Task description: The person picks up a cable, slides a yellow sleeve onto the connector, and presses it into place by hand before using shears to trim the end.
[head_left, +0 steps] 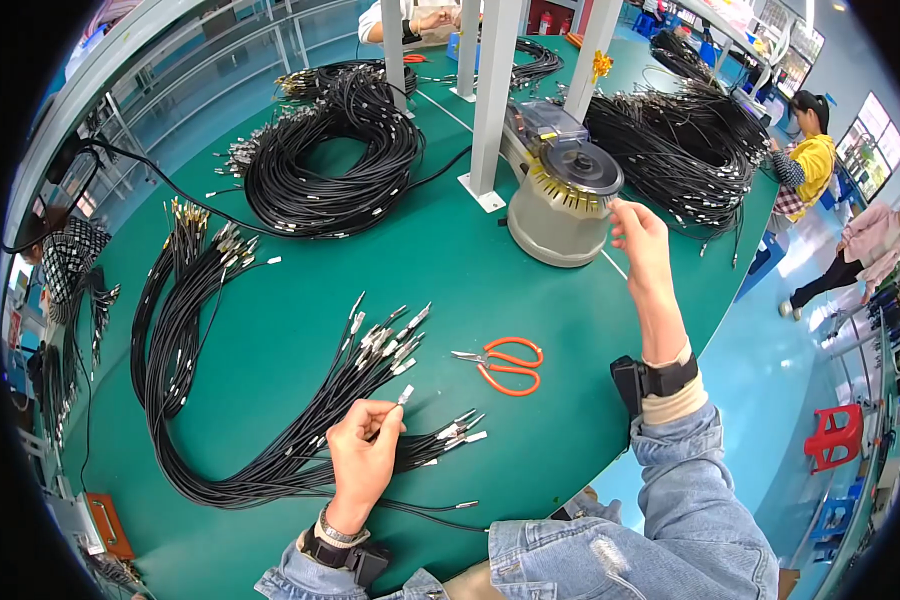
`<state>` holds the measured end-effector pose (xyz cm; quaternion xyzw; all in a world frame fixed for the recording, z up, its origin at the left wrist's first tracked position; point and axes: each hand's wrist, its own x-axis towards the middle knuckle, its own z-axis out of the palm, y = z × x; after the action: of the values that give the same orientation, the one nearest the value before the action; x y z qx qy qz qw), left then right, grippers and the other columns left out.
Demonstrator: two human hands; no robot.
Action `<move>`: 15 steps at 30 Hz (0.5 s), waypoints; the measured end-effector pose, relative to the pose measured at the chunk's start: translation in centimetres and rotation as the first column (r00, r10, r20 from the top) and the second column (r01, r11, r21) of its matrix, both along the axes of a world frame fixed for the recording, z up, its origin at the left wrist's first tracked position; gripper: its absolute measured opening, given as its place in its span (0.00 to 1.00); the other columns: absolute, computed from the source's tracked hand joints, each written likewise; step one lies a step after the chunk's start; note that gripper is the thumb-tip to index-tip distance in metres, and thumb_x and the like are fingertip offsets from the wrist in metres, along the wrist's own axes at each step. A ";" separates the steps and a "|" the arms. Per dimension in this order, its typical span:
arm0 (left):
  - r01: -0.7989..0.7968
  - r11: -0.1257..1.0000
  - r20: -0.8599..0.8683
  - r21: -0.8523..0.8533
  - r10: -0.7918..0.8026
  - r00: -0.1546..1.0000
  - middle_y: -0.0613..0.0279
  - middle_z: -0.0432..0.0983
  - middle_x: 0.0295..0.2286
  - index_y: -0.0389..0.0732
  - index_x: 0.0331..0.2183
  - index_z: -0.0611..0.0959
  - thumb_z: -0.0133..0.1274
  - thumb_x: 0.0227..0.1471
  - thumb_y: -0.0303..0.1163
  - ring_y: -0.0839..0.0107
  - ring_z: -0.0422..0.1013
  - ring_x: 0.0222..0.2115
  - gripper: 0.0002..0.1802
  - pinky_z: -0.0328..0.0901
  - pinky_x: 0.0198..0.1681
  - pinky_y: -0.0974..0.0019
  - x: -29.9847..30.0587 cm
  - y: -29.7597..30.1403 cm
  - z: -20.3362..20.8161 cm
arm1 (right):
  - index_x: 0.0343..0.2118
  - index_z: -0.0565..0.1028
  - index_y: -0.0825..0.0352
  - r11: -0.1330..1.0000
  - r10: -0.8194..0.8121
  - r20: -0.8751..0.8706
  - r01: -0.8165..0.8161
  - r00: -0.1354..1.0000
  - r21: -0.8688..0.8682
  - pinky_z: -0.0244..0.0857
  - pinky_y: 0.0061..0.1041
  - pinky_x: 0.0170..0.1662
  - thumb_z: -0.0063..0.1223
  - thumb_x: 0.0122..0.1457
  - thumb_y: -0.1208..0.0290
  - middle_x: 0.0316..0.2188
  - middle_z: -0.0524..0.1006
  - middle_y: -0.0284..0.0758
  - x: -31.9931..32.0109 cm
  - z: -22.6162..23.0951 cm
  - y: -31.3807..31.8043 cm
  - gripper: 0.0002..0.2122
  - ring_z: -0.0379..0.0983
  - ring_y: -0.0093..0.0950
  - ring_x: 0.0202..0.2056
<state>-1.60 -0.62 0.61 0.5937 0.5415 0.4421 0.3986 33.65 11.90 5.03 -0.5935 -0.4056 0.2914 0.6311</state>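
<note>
My left hand (362, 447) is closed in a pinch on a cable end with a small whitish connector (406, 395). Beneath and beside it lies a bundle of black cables (260, 462), curving in from the left, its many metal-and-white ends fanned toward the middle of the table. My right hand (642, 243) is raised at the right rim of a round grey dispenser (555, 228) with a black disc on top and yellow strips around its shoulder. The thumb and fingertips come together there; whatever they hold is too small to make out. Orange-handled scissors (510, 366) lie between my hands, blades pointing left.
Big coils of black cable (330, 190) lie at the far left and more cables (680, 150) at the far right of the green table (450, 285). Grey posts (490, 110) rise behind the dispenser. People work around the table's edges; a red stool (834, 437) stands at right.
</note>
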 end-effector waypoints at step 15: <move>-0.019 0.991 -0.168 0.131 0.041 0.985 0.65 0.74 0.18 0.32 0.28 0.78 0.56 0.47 0.20 0.85 0.67 0.18 0.04 0.59 0.20 0.80 0.1 -0.1 0.3 | 0.24 0.73 0.68 0.986 0.163 -0.290 -0.160 0.943 0.033 0.50 0.16 0.23 0.54 0.55 0.71 0.18 0.66 0.24 -0.6 0.0 1.7 0.07 0.56 0.14 0.17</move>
<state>-1.55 -0.70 0.91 0.6457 0.5528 0.4295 0.3051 33.04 13.63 5.04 -0.5058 -0.3566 0.4248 0.6607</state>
